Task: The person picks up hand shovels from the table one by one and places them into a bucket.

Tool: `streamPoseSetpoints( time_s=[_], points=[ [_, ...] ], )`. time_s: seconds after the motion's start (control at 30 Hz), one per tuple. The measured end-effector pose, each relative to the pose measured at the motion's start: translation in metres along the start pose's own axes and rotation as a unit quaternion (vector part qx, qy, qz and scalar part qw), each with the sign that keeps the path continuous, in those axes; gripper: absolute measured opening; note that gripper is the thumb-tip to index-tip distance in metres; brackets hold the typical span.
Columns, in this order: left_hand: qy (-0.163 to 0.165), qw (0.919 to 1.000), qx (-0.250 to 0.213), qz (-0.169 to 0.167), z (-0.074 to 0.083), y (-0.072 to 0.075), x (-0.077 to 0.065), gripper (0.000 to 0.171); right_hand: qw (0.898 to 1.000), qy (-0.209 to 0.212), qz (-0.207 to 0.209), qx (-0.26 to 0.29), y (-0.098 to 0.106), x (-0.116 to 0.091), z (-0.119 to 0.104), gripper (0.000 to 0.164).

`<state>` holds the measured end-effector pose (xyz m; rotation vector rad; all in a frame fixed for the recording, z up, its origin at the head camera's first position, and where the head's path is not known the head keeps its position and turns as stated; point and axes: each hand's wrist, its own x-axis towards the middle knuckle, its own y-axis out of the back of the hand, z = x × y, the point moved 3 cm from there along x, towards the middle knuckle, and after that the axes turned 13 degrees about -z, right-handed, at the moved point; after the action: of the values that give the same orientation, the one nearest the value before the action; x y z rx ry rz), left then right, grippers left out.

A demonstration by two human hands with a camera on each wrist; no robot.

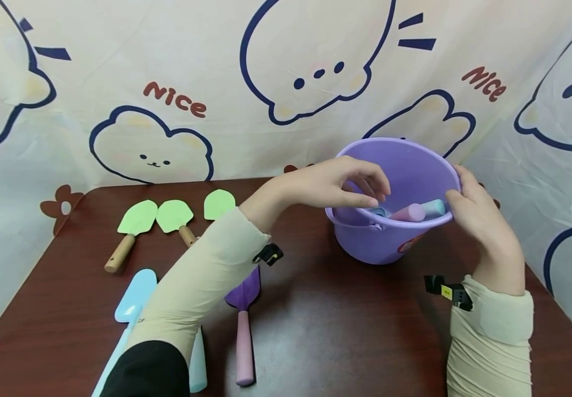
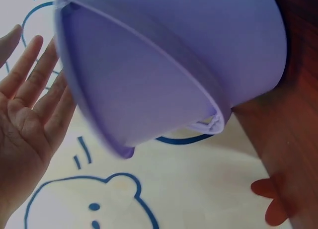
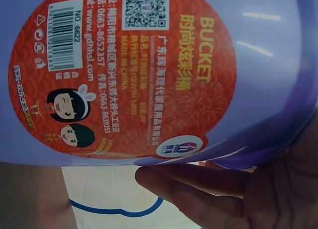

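Observation:
A purple bucket [image 1: 370,245] stands on the table, its mouth leaning toward me. My right hand [image 1: 484,220] grips its right rim; in the right wrist view the fingers [image 3: 198,189] lie along the outer wall below a red label [image 3: 124,65]. My left hand [image 1: 340,182] is over the bucket's left rim, fingers loosely bent and holding nothing. The left wrist view shows that palm [image 2: 25,124] beside the rim. Inside the bucket lie a pink handle end [image 1: 410,213] and a light blue one [image 1: 433,208]; the rest of them is hidden.
Green-bladed trowels [image 1: 138,218] with wooden handles lie at the back left. Closer lie a light blue shovel [image 1: 136,295], a purple shovel with a pink handle [image 1: 244,347] and a teal handle [image 1: 198,364], partly under my left arm. A printed curtain [image 1: 266,143] hangs behind the table.

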<state>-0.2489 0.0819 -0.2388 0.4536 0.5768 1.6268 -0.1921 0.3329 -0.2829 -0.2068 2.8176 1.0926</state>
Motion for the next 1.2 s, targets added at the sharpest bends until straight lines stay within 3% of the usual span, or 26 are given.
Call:
streamPoseSetpoints(
  time_s=[0.23,0.37,0.63,0.83,1.2],
  points=[
    [-0.014,0.9975,0.064,0.029,0.023,0.001,-0.033,0.019,1.0,0.003,-0.004,0.006,-0.001,-0.001,-0.001,0.063],
    [-0.026,0.9954,0.078,0.05,0.036,0.001,-0.055,0.017,1.0,0.0,-0.005,0.004,-0.001,-0.001,-0.001,0.063],
    [-0.017,0.986,0.14,0.089,0.042,-0.003,-0.097,0.015,1.0,-0.001,-0.005,0.009,-0.001,-0.003,0.001,0.063],
    [0.048,0.9752,0.2,0.08,0.041,-0.027,-0.127,0.019,1.0,0.002,-0.008,0.013,-0.002,-0.003,0.0,0.063],
    [0.119,0.9694,0.206,0.061,0.033,-0.079,-0.168,0.022,1.0,-0.01,-0.006,0.007,0.001,-0.002,0.0,0.063]
  ],
)
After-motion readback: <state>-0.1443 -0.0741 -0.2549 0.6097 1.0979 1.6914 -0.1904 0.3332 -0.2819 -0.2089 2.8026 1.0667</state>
